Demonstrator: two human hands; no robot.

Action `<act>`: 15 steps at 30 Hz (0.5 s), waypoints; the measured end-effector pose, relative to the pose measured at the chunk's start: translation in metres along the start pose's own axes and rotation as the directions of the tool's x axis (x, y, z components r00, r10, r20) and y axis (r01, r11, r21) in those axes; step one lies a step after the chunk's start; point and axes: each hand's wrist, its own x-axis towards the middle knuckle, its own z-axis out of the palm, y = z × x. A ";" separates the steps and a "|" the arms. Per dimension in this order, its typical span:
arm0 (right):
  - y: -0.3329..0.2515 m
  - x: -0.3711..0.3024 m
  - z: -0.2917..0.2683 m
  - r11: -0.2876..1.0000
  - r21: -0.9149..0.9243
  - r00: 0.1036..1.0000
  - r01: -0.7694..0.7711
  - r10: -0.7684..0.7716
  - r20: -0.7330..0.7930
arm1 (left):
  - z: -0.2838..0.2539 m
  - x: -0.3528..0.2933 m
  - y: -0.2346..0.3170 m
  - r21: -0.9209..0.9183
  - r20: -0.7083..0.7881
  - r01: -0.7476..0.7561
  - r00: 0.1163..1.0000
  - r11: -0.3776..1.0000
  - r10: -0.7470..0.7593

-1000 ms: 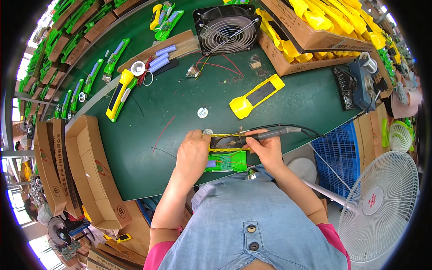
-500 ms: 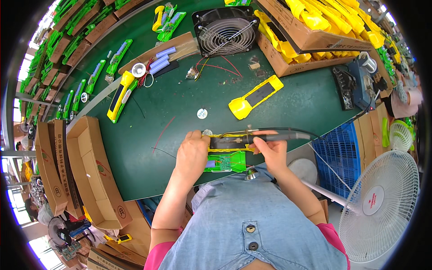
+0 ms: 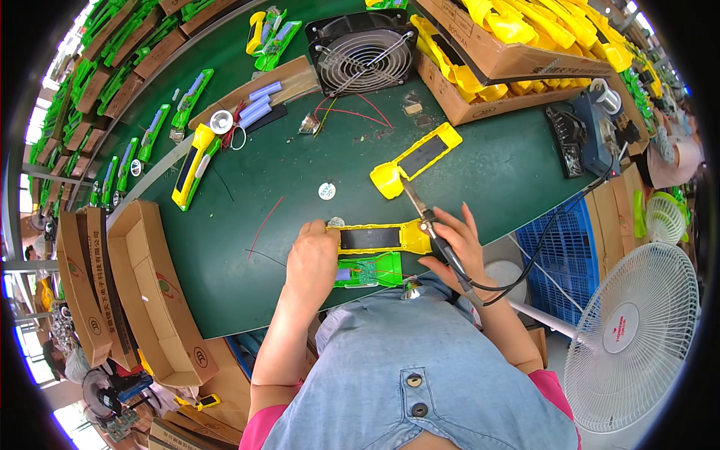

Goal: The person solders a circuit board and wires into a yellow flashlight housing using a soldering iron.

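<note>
Apparently mid-soldering, the left hand (image 3: pixel 313 259) grips the long yellow plastic casing (image 3: pixel 371 248) at its three o'clock, while the right hand (image 3: pixel 466 247) holds a black-handled metal soldering iron (image 3: pixel 452 260) toward eleven o'clock, next likely needing careful tip clearance.

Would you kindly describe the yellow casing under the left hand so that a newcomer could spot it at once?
On the green table, look along the edge nearest the person's body for a green frame. Just beyond it, the yellow casing lies crosswise, dark strip facing up. Unlike the slanted casing farther off, it has the left hand on its left end.
</note>
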 end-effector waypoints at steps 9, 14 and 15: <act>0.001 0.002 0.004 0.988 0.152 0.999 -0.012 0.018 -0.035 | -0.016 0.003 0.007 0.071 -0.030 -0.024 0.999 0.997 0.026; 0.001 0.001 0.005 0.980 0.190 0.998 -0.052 0.058 -0.025 | -0.022 -0.007 0.046 -0.069 -0.222 -0.195 0.959 0.978 0.175; 0.000 0.001 0.006 0.980 0.192 0.998 -0.050 0.056 -0.025 | -0.012 -0.011 0.051 -0.045 -0.169 -0.234 0.960 0.971 0.223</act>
